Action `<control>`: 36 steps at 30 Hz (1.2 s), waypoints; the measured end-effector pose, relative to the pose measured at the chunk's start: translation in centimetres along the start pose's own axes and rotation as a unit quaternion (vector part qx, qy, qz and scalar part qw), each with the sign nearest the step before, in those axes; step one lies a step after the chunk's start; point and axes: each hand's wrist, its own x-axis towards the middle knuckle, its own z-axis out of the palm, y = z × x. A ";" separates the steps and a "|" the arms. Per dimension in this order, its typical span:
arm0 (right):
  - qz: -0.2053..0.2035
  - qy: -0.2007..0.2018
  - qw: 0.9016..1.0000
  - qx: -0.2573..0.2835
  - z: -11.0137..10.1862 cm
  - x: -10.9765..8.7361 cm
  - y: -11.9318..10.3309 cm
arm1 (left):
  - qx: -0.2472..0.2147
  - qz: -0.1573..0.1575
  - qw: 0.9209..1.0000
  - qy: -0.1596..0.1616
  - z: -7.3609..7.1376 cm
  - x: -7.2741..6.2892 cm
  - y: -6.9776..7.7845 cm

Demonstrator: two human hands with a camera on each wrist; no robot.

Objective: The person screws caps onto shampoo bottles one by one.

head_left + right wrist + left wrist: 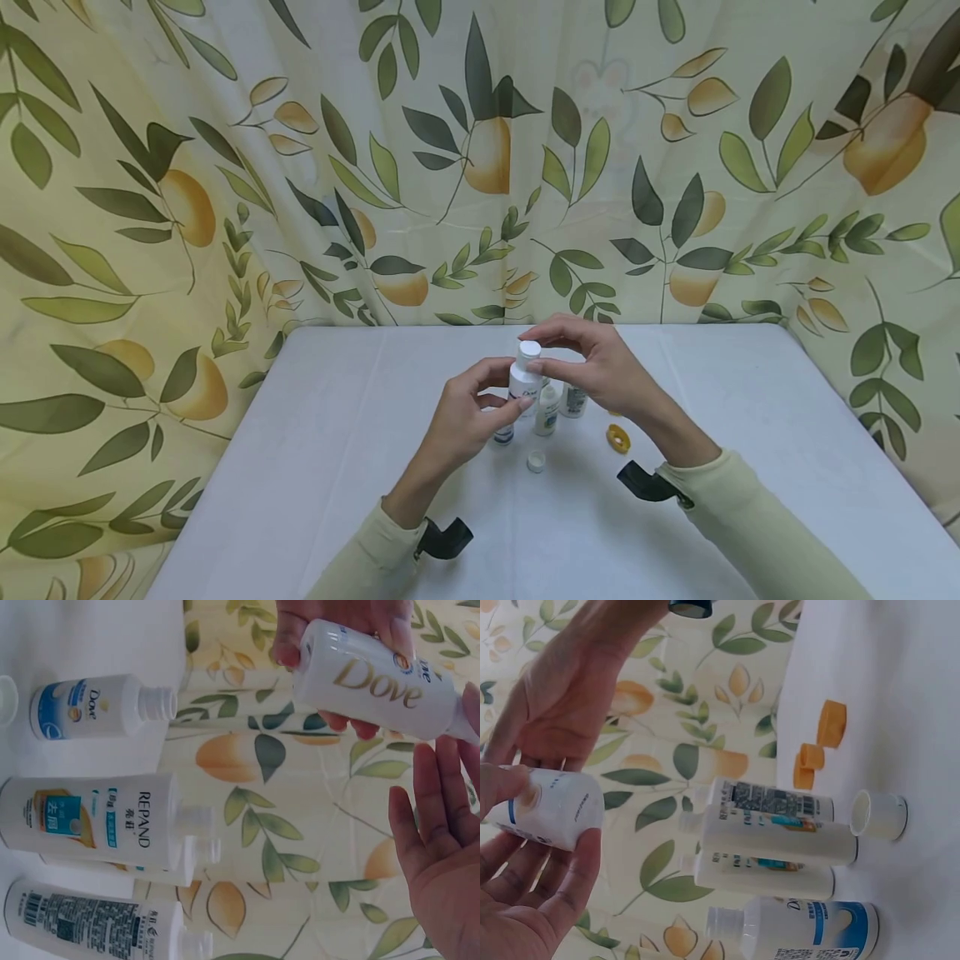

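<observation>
Left grip (468, 410): fingers and thumb are wrapped round the body of a white plastic bottle with gold "Dove" lettering (379, 682), held above the white-covered worktop (322, 467).
Right grip (596, 367): the bottle's white plastic cap (529, 349) is pinched at the top.
Standing group: a blue-and-white plastic Dove bottle (86, 709) is seen uncapped beside three white bottles with printed labels (90, 821).
Near side: a short, round white lid (536, 462) is placed.
Right side: a yellow-orange ring (618, 439) is laid.

On the white table (337, 458) we see four bottles (546, 415) midway between the side edges. Beside them sit a cap (885, 816) and, toward the right edge, orange pieces (832, 724).
</observation>
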 end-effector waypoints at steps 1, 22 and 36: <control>0.005 0.003 1.000 -0.003 0.1 0.0 0.0 | 0.002 0.001 1.000 0.001 0.0 0.0 0.0; 0.019 0.018 1.000 -0.004 1.0 0.0 -0.3 | -0.007 0.002 1.000 0.006 0.5 -0.1 0.1; 0.038 0.002 0.999 -0.030 0.1 -0.7 0.0 | 0.006 -0.012 1.000 0.016 0.0 -0.2 -0.2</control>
